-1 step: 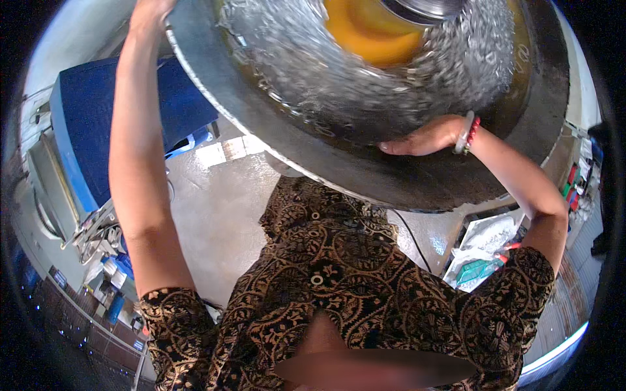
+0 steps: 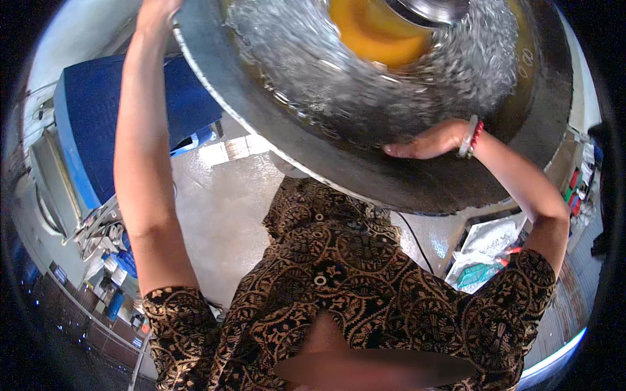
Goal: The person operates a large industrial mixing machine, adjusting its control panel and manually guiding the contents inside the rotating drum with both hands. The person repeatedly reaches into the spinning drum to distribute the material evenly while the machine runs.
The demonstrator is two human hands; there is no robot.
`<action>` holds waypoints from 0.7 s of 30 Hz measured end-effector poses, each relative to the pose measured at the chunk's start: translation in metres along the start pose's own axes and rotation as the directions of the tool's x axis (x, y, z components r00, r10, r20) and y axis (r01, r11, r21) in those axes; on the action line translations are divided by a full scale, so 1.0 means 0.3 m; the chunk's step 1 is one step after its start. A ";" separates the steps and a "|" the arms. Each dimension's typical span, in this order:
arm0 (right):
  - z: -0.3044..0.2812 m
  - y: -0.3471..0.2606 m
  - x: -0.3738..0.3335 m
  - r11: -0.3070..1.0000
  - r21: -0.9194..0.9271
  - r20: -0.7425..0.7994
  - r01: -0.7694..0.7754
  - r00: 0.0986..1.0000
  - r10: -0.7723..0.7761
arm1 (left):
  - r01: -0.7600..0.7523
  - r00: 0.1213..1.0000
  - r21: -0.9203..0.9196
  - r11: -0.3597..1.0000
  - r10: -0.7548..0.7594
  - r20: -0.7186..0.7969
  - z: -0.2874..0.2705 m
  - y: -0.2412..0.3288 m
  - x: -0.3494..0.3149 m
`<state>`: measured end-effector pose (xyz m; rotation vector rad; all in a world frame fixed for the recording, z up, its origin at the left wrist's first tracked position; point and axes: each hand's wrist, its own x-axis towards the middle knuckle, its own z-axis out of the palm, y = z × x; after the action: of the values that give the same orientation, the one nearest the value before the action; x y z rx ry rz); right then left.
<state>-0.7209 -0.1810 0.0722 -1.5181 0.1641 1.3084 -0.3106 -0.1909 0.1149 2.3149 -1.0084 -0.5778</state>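
Note:
A large round bowl [image 2: 443,192] with a wide dark rim fills the upper part of the view. Many small shiny metal pieces [image 2: 313,78] lie in its ring-shaped channel, smeared by motion. At its centre, an orange-yellow cone [image 2: 375,49] rises to a silvery metal hub [image 2: 433,10]. My left hand [image 2: 160,12] meets the bowl's left edge; its fingers are cut off by the picture's top. Inside the bowl, my right hand [image 2: 433,139] lies along the near border of the pieces, thumb stretched out to the left. Its other fingers are mostly hidden.
To the left stands a dark blue box-like cabinet [image 2: 140,124] with light blue edges. Pale floor [image 2: 222,215] shows below the bowl, with a black cable [image 2: 414,238]. Clear bags and a green item [image 2: 476,275] lie at lower right. Cluttered shelving [image 2: 107,287] stands at lower left.
The bowl and both my arms sit slightly further right and lower in the picture. Both hands keep about the same places on the bowl.

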 end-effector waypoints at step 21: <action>-0.225 -0.275 0.258 0.225 0.798 -0.489 0.559 0.819 -0.301 | -0.054 0.998 -0.192 0.980 0.050 -0.026 0.008 0.072 -0.050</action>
<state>-0.5928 -0.1591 0.0503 -0.5714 0.5037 0.3380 -0.3328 -0.1927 0.1291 2.1144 -0.9561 -0.6014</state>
